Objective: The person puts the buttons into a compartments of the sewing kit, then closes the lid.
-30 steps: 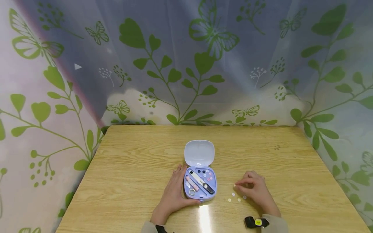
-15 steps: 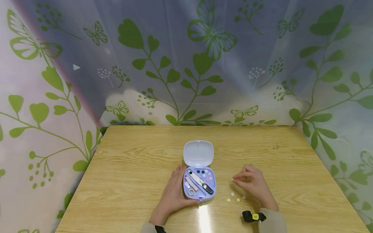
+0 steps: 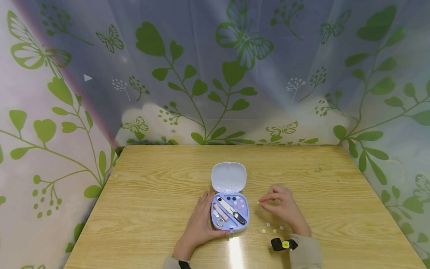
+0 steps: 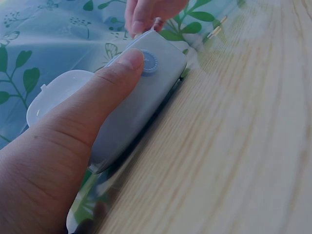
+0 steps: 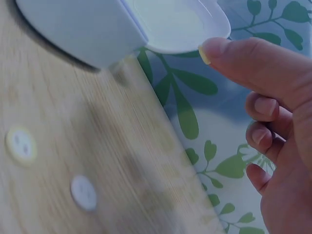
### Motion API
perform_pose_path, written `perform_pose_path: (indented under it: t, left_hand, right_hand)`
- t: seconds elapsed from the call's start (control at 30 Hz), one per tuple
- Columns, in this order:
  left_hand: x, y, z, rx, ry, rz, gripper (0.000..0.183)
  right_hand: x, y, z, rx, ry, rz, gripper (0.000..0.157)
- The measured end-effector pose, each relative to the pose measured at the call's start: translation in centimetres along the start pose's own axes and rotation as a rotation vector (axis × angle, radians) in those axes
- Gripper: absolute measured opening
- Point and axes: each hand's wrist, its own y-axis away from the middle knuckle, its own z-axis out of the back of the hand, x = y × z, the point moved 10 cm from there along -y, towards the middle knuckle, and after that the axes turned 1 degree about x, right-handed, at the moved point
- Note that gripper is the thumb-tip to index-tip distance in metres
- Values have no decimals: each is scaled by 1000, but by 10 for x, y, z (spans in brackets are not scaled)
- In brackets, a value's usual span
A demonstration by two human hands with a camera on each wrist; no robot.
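Note:
My left hand [image 3: 199,222] grips the lilac sewing box [image 3: 246,215] from the left, fingers along its side. In the left wrist view, its thumb lies beside the round front catch [image 4: 149,62]. The box's pale lid [image 3: 229,177] stands open. Inside are a slim white-and-black tool [image 3: 231,211], a pink patterned strip [image 3: 220,212], a metal ring [image 3: 220,222] and small dark, white and pink buttons. Right of the box, my right hand [image 3: 283,206] pinches a small pale-yellow button [image 5: 204,55] between thumb and index finger, above the table.
Several loose buttons [image 3: 268,224] lie on the wooden table [image 3: 151,186] to the right of the box. The right wrist view shows a yellow-rimmed button [image 5: 21,145] and a white button [image 5: 84,193]. A leaf-and-butterfly curtain [image 3: 201,93] hangs behind the table.
My right hand has moved left and away from me, carrying the pinched button off the loose ones and closer to the box. The left hand keeps its hold on the box.

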Motion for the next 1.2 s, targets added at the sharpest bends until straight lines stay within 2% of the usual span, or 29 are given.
perform_pose_path:
  t: [0.2,0.3,0.4,0.73,0.97,1.2]
  left_hand:
    - [-1,1,2,-9,-1,-8,134]
    - [-2,1,2,-12,-5,-14,134]
    - [-1,0,0,-3,-7,-8,134]
    - [-3,0,0,8,-11,-18,134]
    - [-5,0,1,2,-11,-31,134]
    - [-1,0,-1,22,-13,0,134]
  right_hand:
    - [21,-14,-10,27,-32,17,25]
    - [36,-21,-14,43,-63,4,24]
    - [42,-24,-21,62,-90,-20,23]
    - [9,-7,-51,127,-53,-35,20]
    - [9,-6,-58,182,-36,-56,16]
    - [8,-9,-64,255,31,-138,19]
